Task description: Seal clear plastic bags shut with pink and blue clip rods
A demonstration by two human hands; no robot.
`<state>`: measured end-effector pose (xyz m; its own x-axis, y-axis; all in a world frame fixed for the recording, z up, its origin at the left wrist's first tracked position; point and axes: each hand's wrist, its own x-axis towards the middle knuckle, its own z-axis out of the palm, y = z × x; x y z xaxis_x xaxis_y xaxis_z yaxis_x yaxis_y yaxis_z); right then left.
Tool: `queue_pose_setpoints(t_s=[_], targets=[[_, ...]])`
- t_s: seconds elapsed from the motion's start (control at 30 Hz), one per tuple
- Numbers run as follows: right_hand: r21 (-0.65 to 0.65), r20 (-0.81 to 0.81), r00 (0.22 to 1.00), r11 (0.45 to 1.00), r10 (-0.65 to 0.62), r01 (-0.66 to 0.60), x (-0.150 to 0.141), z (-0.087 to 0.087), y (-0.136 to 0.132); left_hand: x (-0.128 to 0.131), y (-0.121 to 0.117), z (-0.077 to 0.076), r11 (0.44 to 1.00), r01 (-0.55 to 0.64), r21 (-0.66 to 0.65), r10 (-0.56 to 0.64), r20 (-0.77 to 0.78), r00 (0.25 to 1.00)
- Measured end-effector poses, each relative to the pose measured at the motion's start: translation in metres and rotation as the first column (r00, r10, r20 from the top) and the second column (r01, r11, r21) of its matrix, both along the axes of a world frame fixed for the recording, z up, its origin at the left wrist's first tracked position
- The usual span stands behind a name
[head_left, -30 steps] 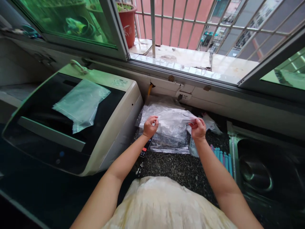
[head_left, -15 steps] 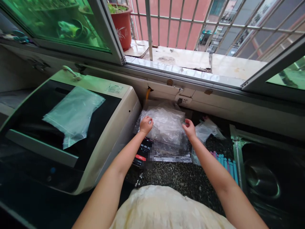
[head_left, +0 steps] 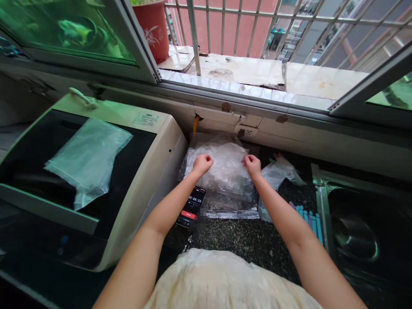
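Observation:
A pile of thin clear plastic bags (head_left: 225,189) lies on the dark speckled counter, crinkled and shiny on top. At the pile's left side, my left hand (head_left: 202,164) is closed, its thumb and fingers pinched at a clear plastic bag (head_left: 227,161). My right hand (head_left: 252,166) pinches at the opposite side of the same bag, fingers curled in. The film is so transparent that its edges at the fingertips are hard to make out. Below my left wrist lies a phone (head_left: 192,207) with a running timer on its screen.
Left stands a bulky cream-and-black appliance (head_left: 162,150) with a flat zip bag (head_left: 92,156) on its lid. To the right are a crumpled plastic bag (head_left: 277,171), pink and blue sticks (head_left: 309,219) and a metal sink (head_left: 322,193). A window and wall socket (head_left: 247,131) are behind.
My hands have come closer together over the pile, and the right fingers have curled in more. The view has shifted slightly, lowering the window.

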<state>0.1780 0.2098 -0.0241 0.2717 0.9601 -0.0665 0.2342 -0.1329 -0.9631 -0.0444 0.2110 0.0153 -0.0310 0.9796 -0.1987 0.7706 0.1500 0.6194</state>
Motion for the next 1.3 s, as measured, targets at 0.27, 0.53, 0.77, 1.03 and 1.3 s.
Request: queue_pose_setpoints(t_s=[0.27,0.53,0.77,1.03,1.3], targets=[[-0.068,-0.096,0.992,0.995,-0.086,0.08,0.018,-0.001,0.009,0.001,0.011,0.009,0.991,-0.017,-0.131,0.022,0.041,0.999],[-0.128,-0.095,0.99,0.987,-0.109,0.096,0.021,-0.005,0.009,0.009,0.032,0.001,0.997,-0.077,-0.009,0.078,0.17,0.982],[-0.205,0.032,0.994,0.973,-0.104,0.108,0.031,-0.012,0.018,-0.02,0.073,0.017,0.97,-0.217,0.114,0.197,0.162,0.967],[-0.246,0.266,0.964,0.966,-0.011,0.079,0.027,-0.031,0.016,-0.029,0.079,-0.004,0.987,-0.16,0.034,0.162,-0.078,0.984],[-0.167,0.444,0.896,0.981,-0.016,0.1,0.092,0.0,0.001,-0.036,0.087,0.007,0.924,-0.26,0.281,0.277,-0.019,0.961]])
